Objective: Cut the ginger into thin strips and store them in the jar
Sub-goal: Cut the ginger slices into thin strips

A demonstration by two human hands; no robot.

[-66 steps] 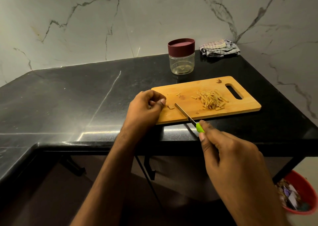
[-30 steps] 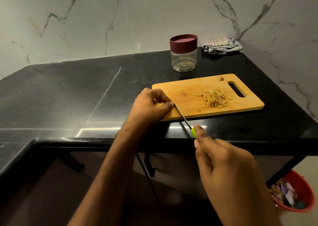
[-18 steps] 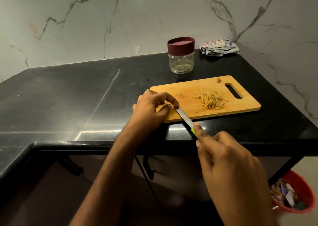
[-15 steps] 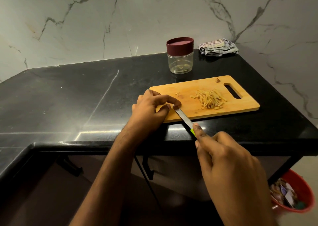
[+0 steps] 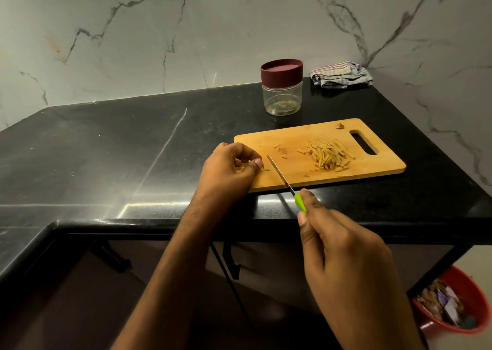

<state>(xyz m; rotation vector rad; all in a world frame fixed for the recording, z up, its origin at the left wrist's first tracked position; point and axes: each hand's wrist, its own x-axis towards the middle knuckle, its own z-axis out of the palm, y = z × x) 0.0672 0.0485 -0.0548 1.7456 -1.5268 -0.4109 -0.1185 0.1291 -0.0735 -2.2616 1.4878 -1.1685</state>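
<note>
Knife (image 5: 281,175) gripped by right hand (image 5: 343,259), blade on cutting board (image 5: 378,168); left hand (image 5: 226,171) pinches ginger bit (image 5: 264,167)

Left hand (image 5: 229,169) curled on near-left corner of wooden cutting board (image 5: 372,173), fingertips pinching small ginger piece (image 5: 265,167). Right hand (image 5: 343,259) grips green-handled knife (image 5: 286,183); blade slants across board's near edge, tip just beside ginger piece. Pile of ginger strips (image 5: 328,154) mid-board, loose bits nearby. Jar (image 5: 282,88) with maroon lid behind board on black counter (image 5: 106,150). Striped cloth (image 5: 342,74) in corner. Red bin (image 5: 452,304) lower right.
</note>
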